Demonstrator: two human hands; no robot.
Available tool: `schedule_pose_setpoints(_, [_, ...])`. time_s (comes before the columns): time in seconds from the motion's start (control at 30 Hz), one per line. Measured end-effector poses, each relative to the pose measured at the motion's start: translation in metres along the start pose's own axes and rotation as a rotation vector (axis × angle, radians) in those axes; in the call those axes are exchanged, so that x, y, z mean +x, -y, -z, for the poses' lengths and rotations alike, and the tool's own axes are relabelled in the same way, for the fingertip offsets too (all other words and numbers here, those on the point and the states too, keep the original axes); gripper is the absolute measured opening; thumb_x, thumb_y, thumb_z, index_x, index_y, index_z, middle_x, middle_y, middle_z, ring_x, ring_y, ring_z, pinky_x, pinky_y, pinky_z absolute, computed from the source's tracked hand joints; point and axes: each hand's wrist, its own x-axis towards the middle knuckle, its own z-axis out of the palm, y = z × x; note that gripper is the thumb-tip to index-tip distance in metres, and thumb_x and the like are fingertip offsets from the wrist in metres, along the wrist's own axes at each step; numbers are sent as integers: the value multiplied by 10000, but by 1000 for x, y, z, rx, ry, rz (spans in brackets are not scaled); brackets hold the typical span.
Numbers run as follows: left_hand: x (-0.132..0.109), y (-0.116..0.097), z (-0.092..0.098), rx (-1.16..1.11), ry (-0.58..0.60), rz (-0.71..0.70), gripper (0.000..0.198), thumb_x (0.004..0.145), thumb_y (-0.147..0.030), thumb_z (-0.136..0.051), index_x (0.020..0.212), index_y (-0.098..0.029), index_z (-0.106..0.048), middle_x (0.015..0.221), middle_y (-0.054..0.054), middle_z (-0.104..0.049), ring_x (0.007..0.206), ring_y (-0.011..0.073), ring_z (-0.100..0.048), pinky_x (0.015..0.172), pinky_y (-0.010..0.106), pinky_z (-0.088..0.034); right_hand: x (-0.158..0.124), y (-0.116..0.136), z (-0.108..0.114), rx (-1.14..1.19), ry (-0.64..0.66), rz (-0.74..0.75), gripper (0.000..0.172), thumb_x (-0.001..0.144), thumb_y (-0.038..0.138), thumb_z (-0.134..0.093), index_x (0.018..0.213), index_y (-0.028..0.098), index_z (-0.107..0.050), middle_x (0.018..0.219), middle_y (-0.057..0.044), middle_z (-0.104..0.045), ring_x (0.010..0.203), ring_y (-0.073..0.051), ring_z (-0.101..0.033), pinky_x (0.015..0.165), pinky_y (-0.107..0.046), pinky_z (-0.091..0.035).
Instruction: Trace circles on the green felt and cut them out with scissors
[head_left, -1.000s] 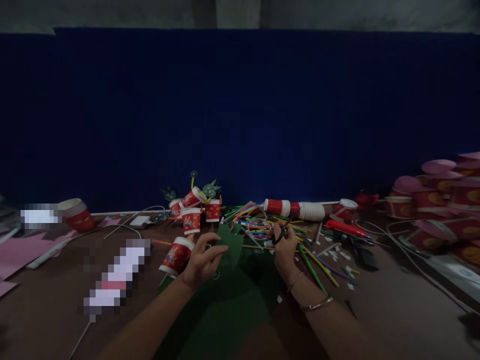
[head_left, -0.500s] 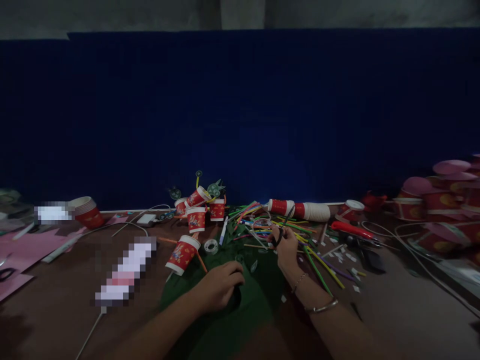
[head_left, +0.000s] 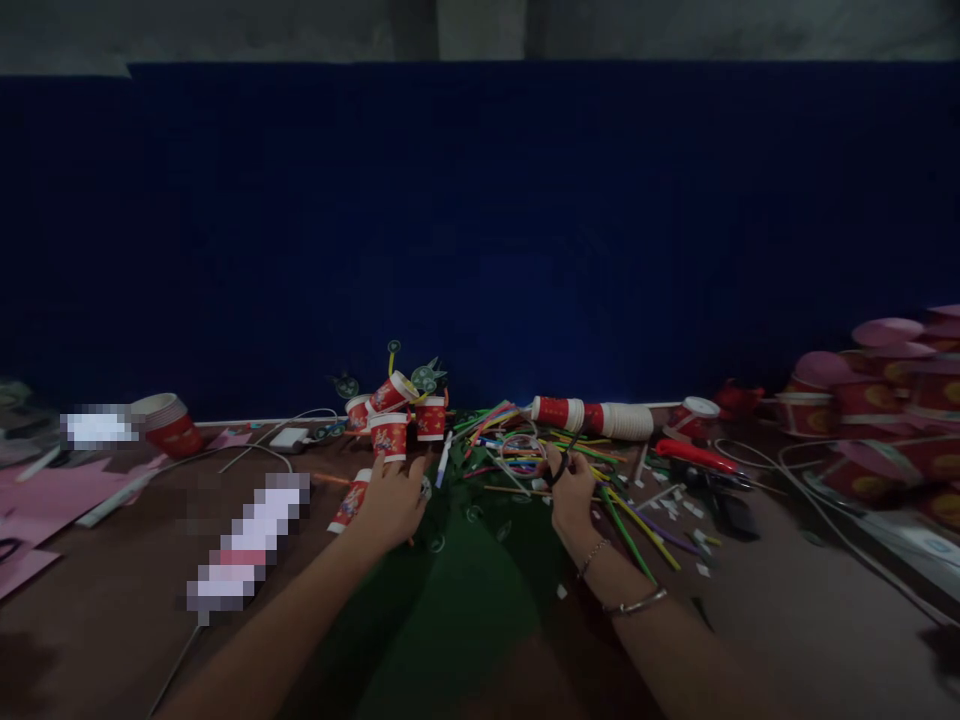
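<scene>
My left hand [head_left: 394,505] reaches forward over the table with its fingers spread. It covers part of a tilted red paper cup [head_left: 349,502] and most of a clear tape roll [head_left: 427,488]. Just beyond the fingertips stands a cluster of red paper cups [head_left: 388,438] with green paper cutouts and straws attached. My right hand [head_left: 571,490] is closed around the dark handles of a pair of scissors [head_left: 559,466], above a heap of coloured straws [head_left: 517,450]. Under and between both hands lies dark green paper [head_left: 465,590] with small cut shapes on it.
A stack of paper cups [head_left: 630,421] lies along the back edge. On the right are a red-handled tool [head_left: 697,456], white scraps and several decorated cups [head_left: 870,400]. Pink paper [head_left: 45,500], a cable and another cup stack [head_left: 166,428] occupy the left. A blue panel [head_left: 480,230] rises behind.
My left hand has moved forward and left, off the green paper to the cup and the tape roll, and its fingers have spread. My right hand keeps the scissors in about the same place.
</scene>
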Motion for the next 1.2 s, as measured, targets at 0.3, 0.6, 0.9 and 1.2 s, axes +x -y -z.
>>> schedule_pose_setpoints(0.3, [-4,-24,18,-511,-103,53,472,729,-324,-555,1166,-158,-494,1124,141,-584,1041,290,-531,920,435,-385,-5,8,-4,20,26,-75,422,604,485,-727,688,204,-424,443,81,-534,366,-102,-518,291,-159,-358])
schedule_pose_setpoints(0.6, [20,-20,2,-1441,-60,563,236,713,-308,-511,907,-177,-536,808,35,-617,727,187,-631,653,332,-519,-5,9,-4,37,54,-82,416,613,464,-727,690,204,-411,443,89,-509,349,-86,-492,287,-149,-334])
schedule_pose_setpoints(0.9, [19,-8,10,-1085,35,404,148,606,-296,-650,708,-205,-595,795,18,-629,867,218,-591,774,320,-470,-6,9,-4,55,52,-87,419,610,456,-729,685,206,-402,435,99,-487,354,-78,-477,278,-136,-306])
schedule_pose_setpoints(1.2, [22,-21,-3,-157,323,61,283,722,-95,-470,937,-188,-628,995,99,-649,978,238,-588,827,351,-435,-5,6,-1,23,62,-60,372,654,453,-703,695,196,-436,460,89,-506,365,-68,-464,300,-140,-303])
